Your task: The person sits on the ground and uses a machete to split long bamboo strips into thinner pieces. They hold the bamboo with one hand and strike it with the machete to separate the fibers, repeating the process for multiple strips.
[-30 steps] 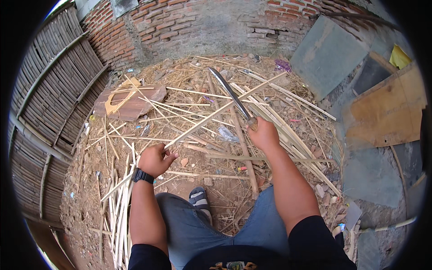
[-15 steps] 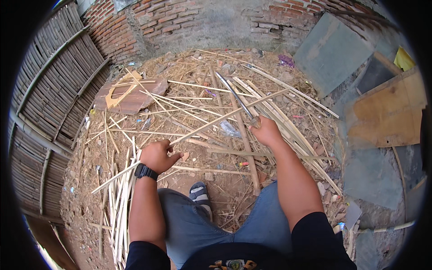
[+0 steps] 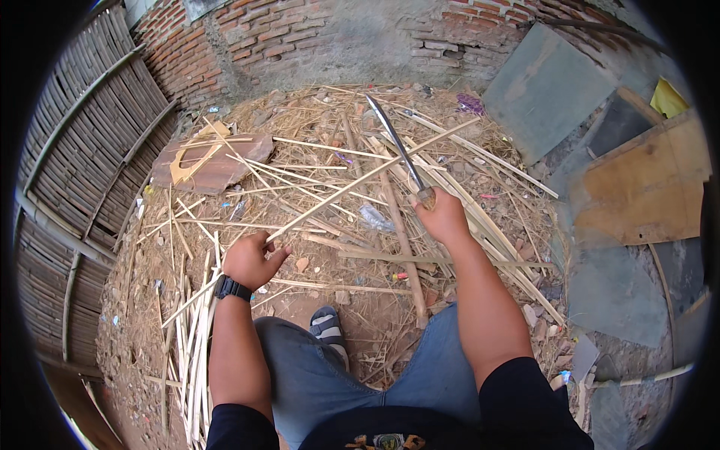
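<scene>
Brick wall (image 3: 352, 45): closes off the 12 o'clock side, beyond the litter-strewn ground.
Bamboo fence (image 3: 90, 135): stands along 9 to 11 o'clock and bounds that side.
Leaning sheets: a grey one (image 3: 547, 94) at 2 o'clock and a brown board (image 3: 637, 180) at 3; a wide swing that way could knock them.
Right-hand strips (image 3: 487, 225): a loose bundle from 1 to 4 o'clock, beneath the knife arm; it could snag a low stroke.
Left-hand strips (image 3: 199, 360): a pale heap towards 7 o'clock, beside the left forearm.
Held strip (image 3: 330, 203): slants from 8 to 1 o'clock; its tail reaches the pale heap and could catch there, twisting the grip.
Pole (image 3: 397, 225): lies on the ground between the legs and 12 o'clock, under the held strip.
Machete (image 3: 396, 139): points to 12 o'clock, crossing the strip in view; contact cannot be told. If the edge skids down the slant, it could reach the left hand.
Left hand (image 3: 247, 259): fingers curled on the strip, thumb apart; that loose hold could let it roll.
Right hand (image 3: 442, 217): fingers wrapped around the machete handle; a slip would send the blade astray.
Sandalled foot (image 3: 328, 328): near 6 o'clock, its open straps giving scant cover from a dropped blade.
</scene>
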The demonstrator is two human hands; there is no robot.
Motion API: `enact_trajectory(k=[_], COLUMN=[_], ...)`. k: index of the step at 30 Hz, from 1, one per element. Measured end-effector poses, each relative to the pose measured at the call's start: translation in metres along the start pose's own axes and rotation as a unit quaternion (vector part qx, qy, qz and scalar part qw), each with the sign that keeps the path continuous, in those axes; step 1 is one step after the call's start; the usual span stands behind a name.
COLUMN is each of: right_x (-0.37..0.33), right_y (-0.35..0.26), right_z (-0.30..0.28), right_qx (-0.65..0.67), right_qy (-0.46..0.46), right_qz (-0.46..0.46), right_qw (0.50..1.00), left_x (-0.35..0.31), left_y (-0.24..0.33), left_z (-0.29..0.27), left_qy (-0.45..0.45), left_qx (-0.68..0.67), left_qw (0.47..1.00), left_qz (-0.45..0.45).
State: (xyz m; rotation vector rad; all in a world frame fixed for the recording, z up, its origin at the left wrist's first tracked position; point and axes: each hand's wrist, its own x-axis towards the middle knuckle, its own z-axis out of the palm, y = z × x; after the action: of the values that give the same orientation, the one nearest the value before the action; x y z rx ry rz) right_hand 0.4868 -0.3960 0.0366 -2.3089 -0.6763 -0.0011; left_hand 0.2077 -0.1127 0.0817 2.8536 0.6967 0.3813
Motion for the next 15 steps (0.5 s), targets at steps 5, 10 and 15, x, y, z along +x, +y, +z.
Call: enact_trajectory(k=[5,10,15], right_x=[-0.041,-0.032,-0.003], right_y=[-0.051,-0.047,-0.002], right_z=[0.025,0.013,-0.017], right_qx=[-0.096,-0.074,0.011], right_qy=[-0.113,-0.091,0.059], right_qz=[-0.187,-0.203,-0.013], right_qw=[0.971,0.972,0.998], left_x=[0.006,0.000,-0.003], left_y=[-0.001,0.003,-0.012], left_z=[0.011,-0.004,-0.010], left_qy=[-0.058,-0.042,-0.019], left_qx=[-0.061,-0.051,-0.035], left_qw=[0.996,0.997,0.999], left_qz=[-0.013,-0.028,-0.037])
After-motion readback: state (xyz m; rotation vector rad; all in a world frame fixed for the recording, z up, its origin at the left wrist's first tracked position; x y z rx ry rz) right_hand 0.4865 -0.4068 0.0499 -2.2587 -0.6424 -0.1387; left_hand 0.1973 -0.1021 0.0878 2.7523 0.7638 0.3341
